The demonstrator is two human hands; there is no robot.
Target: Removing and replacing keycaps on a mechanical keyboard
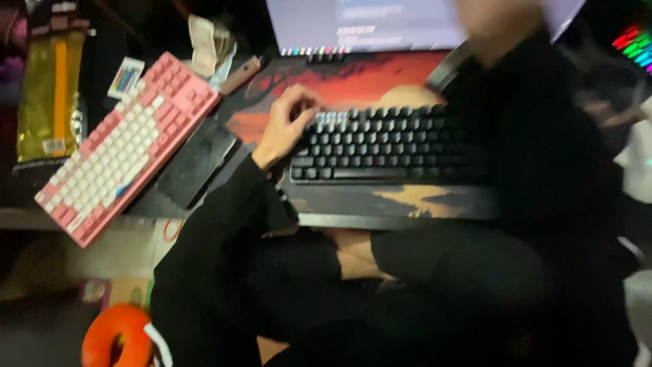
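Black keyboard (387, 143) seen at centre of frame, laid on red-orange desk mat (367, 78) on worktop (380, 219). Left hand (285, 126) rested on keyboard's upper-left corner, fingers curled over keys, nothing gripped. Right hand (499, 24) blurred at upper right of frame; openness cannot be told. Pink-and-white keyboard (122, 146) laid slantwise at left, overhanging worktop edge, dark flat pad (197, 163) between both keyboards. Lit screen (367, 24) seen along top.
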